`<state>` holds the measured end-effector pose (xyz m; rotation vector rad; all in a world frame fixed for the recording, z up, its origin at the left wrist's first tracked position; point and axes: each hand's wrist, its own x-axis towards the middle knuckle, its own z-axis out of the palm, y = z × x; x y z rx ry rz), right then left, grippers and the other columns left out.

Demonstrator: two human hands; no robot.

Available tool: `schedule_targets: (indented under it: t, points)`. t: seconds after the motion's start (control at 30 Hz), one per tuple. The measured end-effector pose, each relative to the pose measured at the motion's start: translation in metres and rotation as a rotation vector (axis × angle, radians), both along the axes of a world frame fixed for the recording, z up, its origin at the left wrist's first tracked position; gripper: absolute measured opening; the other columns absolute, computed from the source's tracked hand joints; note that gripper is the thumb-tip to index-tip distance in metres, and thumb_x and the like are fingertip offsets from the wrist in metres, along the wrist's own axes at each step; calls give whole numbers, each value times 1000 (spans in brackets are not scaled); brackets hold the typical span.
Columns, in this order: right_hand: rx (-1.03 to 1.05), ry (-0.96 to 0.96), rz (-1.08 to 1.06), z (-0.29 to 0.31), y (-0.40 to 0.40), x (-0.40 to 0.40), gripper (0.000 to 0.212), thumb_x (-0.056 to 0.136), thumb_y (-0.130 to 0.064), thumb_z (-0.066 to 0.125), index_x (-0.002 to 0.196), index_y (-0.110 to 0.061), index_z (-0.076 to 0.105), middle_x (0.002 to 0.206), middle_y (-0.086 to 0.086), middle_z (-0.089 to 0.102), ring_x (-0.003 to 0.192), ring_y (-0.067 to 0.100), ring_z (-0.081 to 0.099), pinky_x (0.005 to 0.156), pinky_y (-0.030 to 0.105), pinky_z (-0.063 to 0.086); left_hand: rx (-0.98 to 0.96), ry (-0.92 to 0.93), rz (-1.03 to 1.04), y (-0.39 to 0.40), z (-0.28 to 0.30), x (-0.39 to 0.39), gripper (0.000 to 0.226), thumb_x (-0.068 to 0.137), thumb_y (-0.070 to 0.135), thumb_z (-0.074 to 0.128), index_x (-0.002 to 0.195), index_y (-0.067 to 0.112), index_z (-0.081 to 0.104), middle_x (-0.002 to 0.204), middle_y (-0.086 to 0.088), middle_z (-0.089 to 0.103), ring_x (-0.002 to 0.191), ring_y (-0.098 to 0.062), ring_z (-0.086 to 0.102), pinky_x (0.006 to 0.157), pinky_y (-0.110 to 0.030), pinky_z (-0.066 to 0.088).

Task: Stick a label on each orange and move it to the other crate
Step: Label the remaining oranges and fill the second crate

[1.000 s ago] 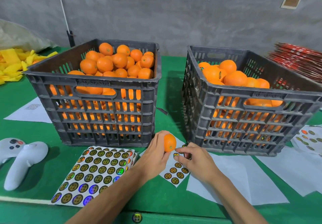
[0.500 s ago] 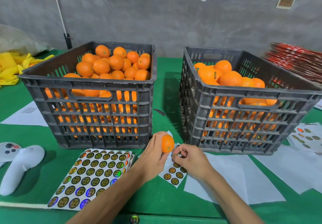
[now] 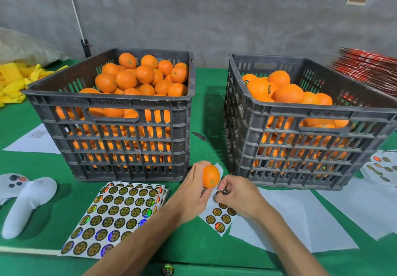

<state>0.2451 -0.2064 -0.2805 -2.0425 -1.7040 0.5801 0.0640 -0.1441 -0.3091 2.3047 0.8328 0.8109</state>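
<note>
Left hand [image 3: 193, 192]: fingers curled round a smooth round orange [image 3: 211, 176], held above the tabletop in front of the gap between the crates.
Right hand [image 3: 237, 196]: fingertips pinch a small round label [image 3: 220, 192] just below the orange.
Label strip [image 3: 220, 216]: glossy holographic discs, under both hands.
Tabletop [image 3: 193, 245]: green felt; grey concrete wall behind.
Crates: left crate [image 3: 120, 134] and right crate [image 3: 300, 144], slatted dark plastic, both holding oranges.
Nearby: full sticker sheet [image 3: 116, 215], white controller [image 3: 23, 207].

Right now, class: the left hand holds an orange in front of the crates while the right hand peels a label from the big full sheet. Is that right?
Not quite. In the head view the left hand does hold the orange, but the right hand picks a label from the small sheet, not the big full sheet.
</note>
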Motion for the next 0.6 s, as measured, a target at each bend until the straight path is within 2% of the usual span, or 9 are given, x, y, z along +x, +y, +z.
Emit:
schedule_targets:
  t: [0.07, 0.17, 0.27, 0.33, 0.37, 0.43, 0.5, 0.6]
  points:
    - [10, 26, 7, -1, 0, 2, 20, 73, -44, 74, 81, -31, 62, 66, -9, 63, 59, 5, 52, 56, 27, 42, -2, 14, 5, 1, -1, -1, 59, 101, 18, 59, 141, 41, 22, 125, 22, 30, 118, 9, 43, 91, -1, 32]
    - [77, 112, 35, -5, -5, 7, 10, 80, -35, 75, 82, -32, 65, 61, -11, 54, 56, 4, 45, 57, 28, 39, -20, 22, 25, 4, -3, -3, 59, 100, 18, 59, 144, 36, 24, 132, 17, 32, 113, 0, 45, 94, -5, 33]
    - [161, 60, 116, -7, -13, 8, 12, 87, -27, 71, 83, -37, 66, 71, -13, 59, 63, 5, 51, 64, 28, 48, -41, 41, 50, 6, -3, -3, 60, 100, 17, 59, 146, 30, 23, 138, 9, 34, 118, -11, 47, 101, -21, 39]
    - [190, 33, 143, -7, -17, 8, 13, 87, -26, 70, 82, -37, 65, 75, -16, 59, 64, 6, 52, 64, 25, 47, -53, 48, 56, 6, -3, -2, 60, 100, 17, 59, 147, 29, 23, 138, 8, 34, 118, -13, 47, 102, -28, 41]
    - [209, 78, 143, -6, -19, 7, 12, 86, -27, 69, 82, -36, 65, 74, -15, 58, 63, 6, 50, 62, 24, 45, -57, 47, 57, 5, -3, -3, 60, 100, 18, 59, 146, 30, 22, 137, 9, 33, 117, -13, 48, 102, -29, 42]
    - [277, 321, 110, -4, -19, 3, 2, 87, -30, 69, 86, -30, 67, 69, -11, 56, 63, 3, 47, 62, 23, 42, -74, 40, 56, 6, -3, -4, 59, 101, 22, 59, 145, 36, 21, 137, 13, 33, 115, -9, 49, 99, -28, 42]
    - [356, 559, 68, 0, -16, -1, 13, 89, -39, 69, 91, -26, 69, 73, -6, 60, 69, 6, 50, 67, 21, 42, -112, 23, 55, 6, -1, -5, 60, 101, 31, 60, 143, 45, 19, 138, 16, 34, 110, 1, 53, 96, -24, 40]
    - [375, 651, 51, 1, -13, -6, 22, 92, -47, 69, 97, -25, 70, 80, -3, 64, 75, 10, 54, 74, 30, 47, -140, -15, 29, 2, 4, -5, 59, 100, 41, 61, 140, 55, 19, 136, 21, 38, 112, 14, 52, 95, -24, 41]
